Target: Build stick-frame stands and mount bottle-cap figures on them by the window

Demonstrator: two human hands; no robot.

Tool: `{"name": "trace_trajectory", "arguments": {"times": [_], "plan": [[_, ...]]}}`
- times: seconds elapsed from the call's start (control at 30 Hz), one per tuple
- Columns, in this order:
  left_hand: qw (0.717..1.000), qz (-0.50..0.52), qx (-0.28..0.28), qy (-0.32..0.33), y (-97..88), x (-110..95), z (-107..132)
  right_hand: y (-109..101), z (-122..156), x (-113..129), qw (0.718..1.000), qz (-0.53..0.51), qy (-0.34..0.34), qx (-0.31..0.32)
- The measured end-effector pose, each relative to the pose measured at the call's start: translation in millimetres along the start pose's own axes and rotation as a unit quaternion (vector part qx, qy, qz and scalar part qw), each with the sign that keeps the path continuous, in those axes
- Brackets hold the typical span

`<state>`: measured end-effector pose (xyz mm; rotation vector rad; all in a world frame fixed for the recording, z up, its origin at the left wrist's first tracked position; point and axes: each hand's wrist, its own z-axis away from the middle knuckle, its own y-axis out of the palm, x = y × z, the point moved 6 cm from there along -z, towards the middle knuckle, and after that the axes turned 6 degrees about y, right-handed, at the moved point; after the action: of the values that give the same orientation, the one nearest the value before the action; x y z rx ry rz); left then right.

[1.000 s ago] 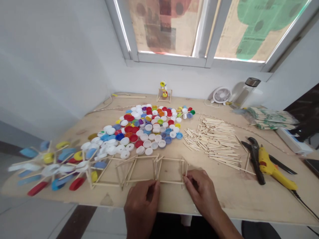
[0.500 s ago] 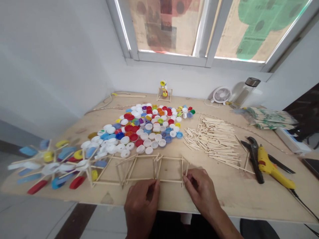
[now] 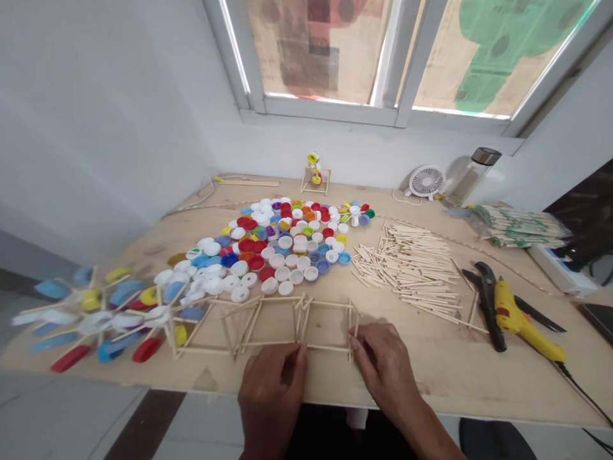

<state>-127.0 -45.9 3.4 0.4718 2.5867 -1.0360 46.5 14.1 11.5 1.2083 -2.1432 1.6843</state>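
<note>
A frame of thin wooden sticks [image 3: 328,348] runs along the front of the table in joined box shapes. My left hand [image 3: 274,390] is closed, thumb and finger pinching the frame at its lower middle joint. At the right end, my right hand [image 3: 383,361] pinches an upright stick of the same frame. To the left, the frame meets a cluster of sticks with coloured bottle caps [image 3: 148,349] on their ends, reaching past the table's left front edge. Behind the frame lies a wide pile of loose bottle caps [image 3: 276,260], open sides mostly up.
Loose sticks [image 3: 421,262] lie heaped right of the caps. Further right are a yellow glue gun [image 3: 524,326] and black cutters [image 3: 488,300]. A small fan [image 3: 426,181], a glass bottle [image 3: 472,176], bagged sticks [image 3: 522,227] and a small stick-and-cap model [image 3: 315,179] stand at the back.
Almost nothing differs. Both hands keep their places on the stick frame, and the view has shifted very slightly.
</note>
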Motion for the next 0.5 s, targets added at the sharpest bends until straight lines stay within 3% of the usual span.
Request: {"name": "trace_trajectory", "arguments": {"times": [0.2,0.5], "plan": [[0.999,-0.007,0.028,-0.017,0.8,0.3,1.3,-2.9,0.6,1.2,1.0,-0.003,0.008,-0.009],[1.0,0.007,0.003,-0.002,0.3,0.8,1.4,-3.9,2.1,-0.3,1.0,-0.022,0.019,-0.004]]}}
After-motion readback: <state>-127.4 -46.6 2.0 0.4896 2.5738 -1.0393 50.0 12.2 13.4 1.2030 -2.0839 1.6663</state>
